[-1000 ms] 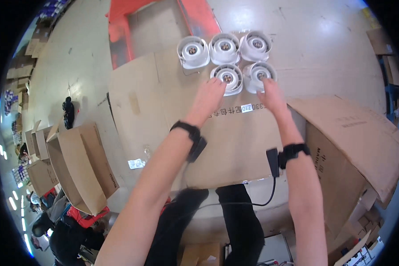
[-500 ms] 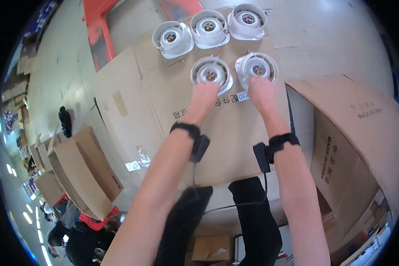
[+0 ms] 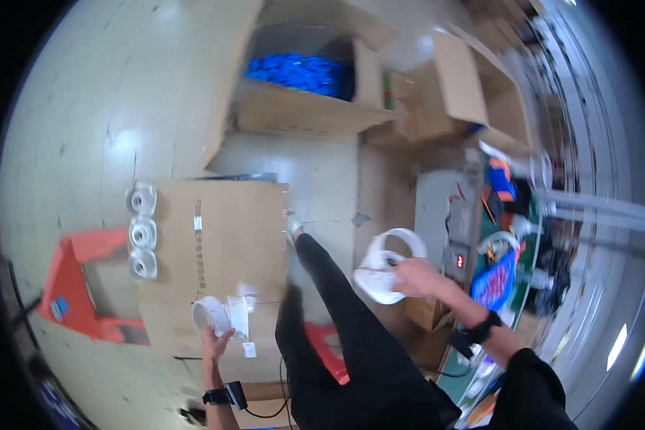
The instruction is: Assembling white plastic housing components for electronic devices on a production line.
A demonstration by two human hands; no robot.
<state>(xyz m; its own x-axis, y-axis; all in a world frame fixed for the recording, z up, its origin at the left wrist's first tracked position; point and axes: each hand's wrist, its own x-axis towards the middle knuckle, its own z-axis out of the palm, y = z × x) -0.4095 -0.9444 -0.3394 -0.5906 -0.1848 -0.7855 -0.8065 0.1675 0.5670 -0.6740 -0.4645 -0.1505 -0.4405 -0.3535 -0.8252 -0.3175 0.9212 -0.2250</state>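
At the near edge, the person's legs in black trousers [image 3: 344,308] reach forward, a piece of red plastic [image 3: 327,351] showing between them. To the left, the left hand [image 3: 217,342], with a black strapped device [image 3: 226,395] at its wrist, grasps a white plastic round housing with a flat flange [image 3: 222,315]. This housing is over the near end of a brown cardboard surface [image 3: 240,215]; whether it touches the cardboard cannot be told. A small white tag [image 3: 249,350] shows just beside it.

To the right, the right hand [image 3: 417,279] is closed around the rim of a white plastic housing with an open ring and broad base [image 3: 381,283], held between the legs and the workbench with a green top [image 3: 529,251]. A bright blue flat packet [image 3: 494,283] lies on that bench, near a grey box with a lit red display [image 3: 459,259].

Left of the cardboard's middle, three white round housings [image 3: 142,233] stand in a row along its left edge. Further left is a red metal pallet jack [image 3: 68,287].

At the far side, an open brown cardboard box [image 3: 301,118] holds a heap of blue pieces [image 3: 297,73]; another open carton [image 3: 462,79] is to its right, both blurred.
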